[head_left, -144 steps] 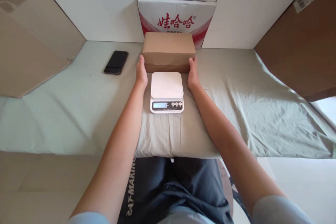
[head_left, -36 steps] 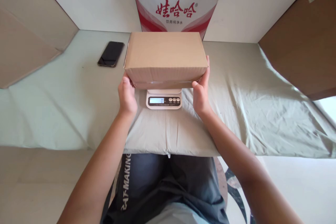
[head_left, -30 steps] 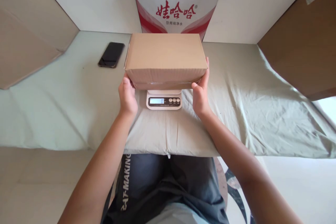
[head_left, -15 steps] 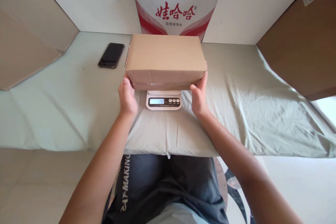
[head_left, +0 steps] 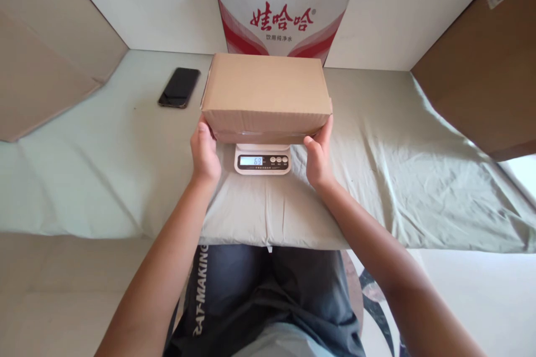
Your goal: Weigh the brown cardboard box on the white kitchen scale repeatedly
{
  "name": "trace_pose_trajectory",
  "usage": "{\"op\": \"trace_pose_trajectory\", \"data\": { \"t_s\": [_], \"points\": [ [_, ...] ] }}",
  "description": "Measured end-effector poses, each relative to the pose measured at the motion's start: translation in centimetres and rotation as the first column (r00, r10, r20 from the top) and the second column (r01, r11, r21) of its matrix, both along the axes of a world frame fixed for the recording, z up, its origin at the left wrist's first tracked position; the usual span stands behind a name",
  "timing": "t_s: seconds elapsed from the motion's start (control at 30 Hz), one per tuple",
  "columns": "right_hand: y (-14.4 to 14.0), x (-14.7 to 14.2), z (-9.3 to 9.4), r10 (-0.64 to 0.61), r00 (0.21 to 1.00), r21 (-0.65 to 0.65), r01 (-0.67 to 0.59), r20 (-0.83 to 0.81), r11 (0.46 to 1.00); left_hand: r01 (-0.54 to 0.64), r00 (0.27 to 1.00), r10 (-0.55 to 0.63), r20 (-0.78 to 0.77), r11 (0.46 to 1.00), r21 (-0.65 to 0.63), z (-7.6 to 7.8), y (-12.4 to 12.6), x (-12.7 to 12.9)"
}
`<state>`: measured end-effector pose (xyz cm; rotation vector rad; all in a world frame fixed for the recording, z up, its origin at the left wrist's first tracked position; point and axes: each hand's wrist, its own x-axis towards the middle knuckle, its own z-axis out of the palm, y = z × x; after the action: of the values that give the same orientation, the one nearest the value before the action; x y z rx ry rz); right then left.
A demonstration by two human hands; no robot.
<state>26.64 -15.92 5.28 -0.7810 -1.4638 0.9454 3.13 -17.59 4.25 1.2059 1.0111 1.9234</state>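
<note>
A closed brown cardboard box [head_left: 268,86] is over a small white digital kitchen scale [head_left: 263,170], covering most of its platform. The scale's lit display reads about 69. My left hand [head_left: 205,150] grips the box at its lower left corner, thumb on the near side. At the lower right corner my right hand [head_left: 318,150] holds it the same way. The other fingers of both hands are mostly hidden beside or beneath the box. Whether the box's full weight bears on the scale, I cannot tell.
A black smartphone [head_left: 179,87] lies on the pale green cloth [head_left: 104,178] left of the box. Behind stands a white and red carton [head_left: 282,5] with Chinese lettering. Large brown cartons flank the surface at left [head_left: 50,50] and right [head_left: 481,78].
The number on the scale's display has changed, now reading about 69. Both hands and the box are almost where they were; the whole view has shifted very slightly.
</note>
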Motion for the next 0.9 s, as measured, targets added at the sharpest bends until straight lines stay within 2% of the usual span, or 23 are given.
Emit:
{"op": "trace_pose_trajectory", "data": {
  "t_s": [0.4,0.67,0.9],
  "points": [
    [0.4,0.3,-0.7,-0.080,0.997,-0.003,0.080,-0.005,0.997,-0.029,0.999,0.029,0.043,0.999,-0.015,0.3,0.1,-0.5],
    [1.9,1.6,-1.9,-0.167,0.983,-0.098,0.160,-0.071,0.982,-0.035,0.990,0.048,0.133,0.994,-0.100,-2.1,2.7,-4.4],
    [3.6,1.8,-3.1,-0.239,0.944,-0.260,0.178,-0.227,0.949,-0.061,0.982,0.089,0.169,0.985,-0.162,-2.7,4.5,-4.4]
  ]
}}
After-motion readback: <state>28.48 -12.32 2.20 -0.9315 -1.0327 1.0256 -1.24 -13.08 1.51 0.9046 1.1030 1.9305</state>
